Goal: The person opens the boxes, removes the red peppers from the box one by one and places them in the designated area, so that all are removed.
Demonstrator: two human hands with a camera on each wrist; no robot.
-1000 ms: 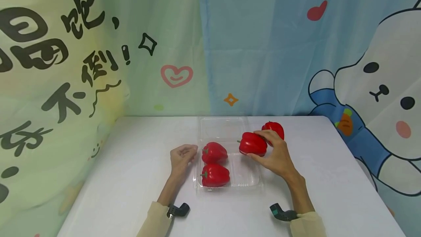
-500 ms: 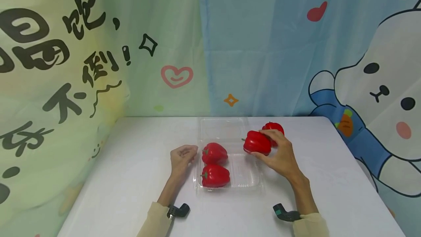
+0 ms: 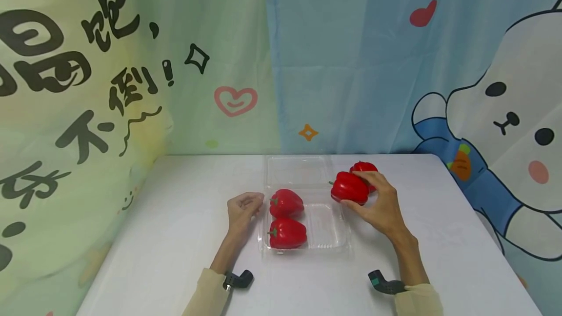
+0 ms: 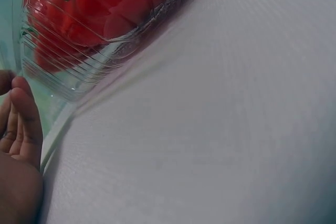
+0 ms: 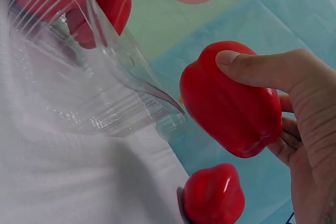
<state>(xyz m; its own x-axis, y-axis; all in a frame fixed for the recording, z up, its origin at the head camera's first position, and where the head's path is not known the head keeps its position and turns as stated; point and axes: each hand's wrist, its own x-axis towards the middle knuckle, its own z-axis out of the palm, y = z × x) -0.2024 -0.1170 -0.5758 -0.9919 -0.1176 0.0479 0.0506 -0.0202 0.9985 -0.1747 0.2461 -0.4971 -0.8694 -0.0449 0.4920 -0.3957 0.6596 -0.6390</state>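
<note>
My right hand (image 3: 377, 204) grips a red bell pepper (image 3: 350, 188) between thumb and fingers, over the right edge of an opened clear plastic clamshell box (image 3: 327, 228). In the right wrist view this pepper (image 5: 231, 103) hangs beside the box wall, the thumb across its side. Two more red peppers, one behind (image 3: 286, 203) and one in front (image 3: 287, 233), lie in the left half of the box, green stems to the left. My left hand (image 3: 243, 208) has curled fingers, thumb and fingertips pinching at the box's left rim.
Another red pepper (image 3: 364, 167) rests on the white table (image 3: 184, 238) at the back right, partly hidden by the held one. The box's clear lid (image 3: 296, 172) lies folded back. Behind the table hangs a printed curtain (image 3: 333, 62).
My right hand has carried its pepper to the right and slightly back, from above the box's right half to its right edge. The left hand and the other peppers have stayed put.
</note>
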